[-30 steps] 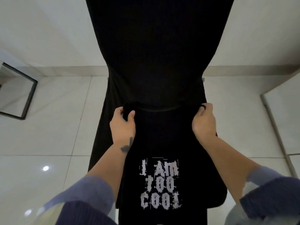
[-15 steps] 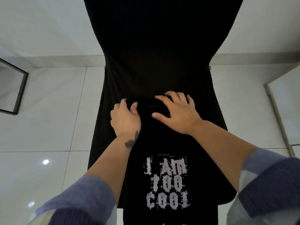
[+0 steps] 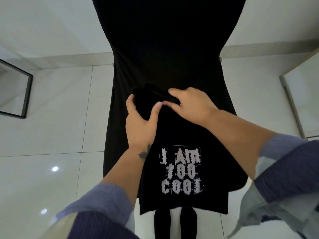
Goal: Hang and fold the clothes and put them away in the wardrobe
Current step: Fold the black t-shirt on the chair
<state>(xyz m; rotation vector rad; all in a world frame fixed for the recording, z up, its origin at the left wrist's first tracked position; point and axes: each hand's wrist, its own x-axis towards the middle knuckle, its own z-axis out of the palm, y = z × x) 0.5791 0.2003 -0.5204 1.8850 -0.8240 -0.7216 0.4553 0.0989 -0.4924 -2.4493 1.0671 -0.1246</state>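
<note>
Between both hands, the black T-shirt (image 3: 181, 169) lies on a black-covered chair (image 3: 169, 49); left hand (image 3: 139, 121) pinches the bunched top edge, right hand (image 3: 191, 104) curls over it. Best to keep that edge pulled even while folding.

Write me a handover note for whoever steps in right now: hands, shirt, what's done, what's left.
Left hand: grips the bunched far end of the black shirt.
Right hand: rests on the same bunch, fingers curled over the fabric.
Shirt: lies lengthwise on the black-covered chair, white lettering facing up, near hem hanging off the seat's front edge.
Done: sides look folded in to a narrow strip.
Left: finish the fold, then put it in the wardrobe, which is not in view.
</note>
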